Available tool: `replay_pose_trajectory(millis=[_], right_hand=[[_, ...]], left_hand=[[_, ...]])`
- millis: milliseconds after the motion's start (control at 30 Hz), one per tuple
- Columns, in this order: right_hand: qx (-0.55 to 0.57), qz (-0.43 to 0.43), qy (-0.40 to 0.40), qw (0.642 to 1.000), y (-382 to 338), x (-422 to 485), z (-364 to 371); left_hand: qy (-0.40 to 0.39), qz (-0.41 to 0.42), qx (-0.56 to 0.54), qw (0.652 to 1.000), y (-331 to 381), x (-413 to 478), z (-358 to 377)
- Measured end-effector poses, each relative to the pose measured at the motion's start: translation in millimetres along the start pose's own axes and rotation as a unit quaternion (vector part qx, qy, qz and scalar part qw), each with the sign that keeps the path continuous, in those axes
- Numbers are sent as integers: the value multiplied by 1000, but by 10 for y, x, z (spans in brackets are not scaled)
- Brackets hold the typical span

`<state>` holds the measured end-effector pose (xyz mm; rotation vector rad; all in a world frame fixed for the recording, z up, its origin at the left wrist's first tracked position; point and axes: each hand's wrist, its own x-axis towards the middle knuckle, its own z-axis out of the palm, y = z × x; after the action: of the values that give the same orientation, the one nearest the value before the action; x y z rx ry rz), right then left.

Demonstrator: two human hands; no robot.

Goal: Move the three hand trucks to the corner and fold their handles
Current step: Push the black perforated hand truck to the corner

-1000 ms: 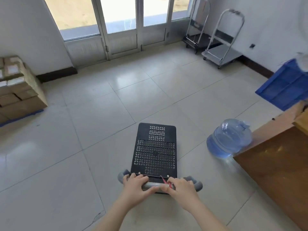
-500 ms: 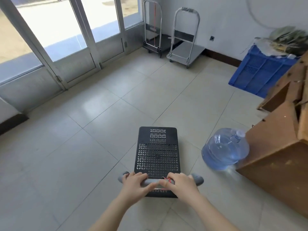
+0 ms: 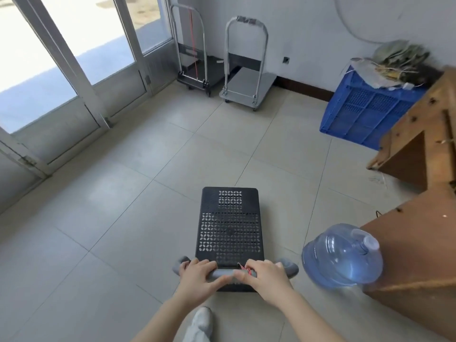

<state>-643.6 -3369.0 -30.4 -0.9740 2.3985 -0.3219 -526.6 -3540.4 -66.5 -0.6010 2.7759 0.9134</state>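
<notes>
A black perforated hand truck [image 3: 230, 225] stands on the tiled floor in front of me. Its grey padded handle [image 3: 227, 274] runs across the near end. My left hand [image 3: 199, 275] grips the handle's left part and my right hand [image 3: 265, 277] grips its right part, where a red cord is tied. Far ahead in the corner stand two more hand trucks with upright handles: a black one [image 3: 193, 70] by the glass door and a silver one [image 3: 248, 82] to its right.
A blue water jug [image 3: 341, 257] lies close on the right against a wooden cabinet [image 3: 419, 255]. Further back on the right, a blue crate [image 3: 367, 107] holds dried plants. Glass doors [image 3: 74, 70] line the left. My shoe [image 3: 201, 322] shows below the handle.
The view has turned right and moved forward with the black hand truck. The two parked hand trucks are now nearer and more central; the cardboard boxes on the left have left the view.
</notes>
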Motion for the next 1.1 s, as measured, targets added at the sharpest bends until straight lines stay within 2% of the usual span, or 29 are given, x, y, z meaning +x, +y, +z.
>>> replay_pose_trajectory(millis=[167, 333, 467, 667, 933, 1100], right_hand=[[20, 42, 13, 999, 1, 1016, -459], [40, 69, 17, 997, 100, 1858, -933], [48, 106, 39, 992, 461, 2508, -1371], [66, 138, 54, 987, 1005, 3505, -2074], [65, 172, 20, 983, 1676, 4839, -3172], [80, 186, 42, 978, 2101, 5605, -3703]], left_hand=[[-58, 26, 10, 998, -114, 1208, -534], [-84, 62, 25, 994, -103, 2298, -910], [-91, 98, 45, 990, 101, 3252, -1091], [-97, 111, 62, 987, 443, 4621, -1291], [-119, 118, 53, 984, 969, 6432, -1609], [-116, 142, 59, 981, 1227, 7519, -1786]])
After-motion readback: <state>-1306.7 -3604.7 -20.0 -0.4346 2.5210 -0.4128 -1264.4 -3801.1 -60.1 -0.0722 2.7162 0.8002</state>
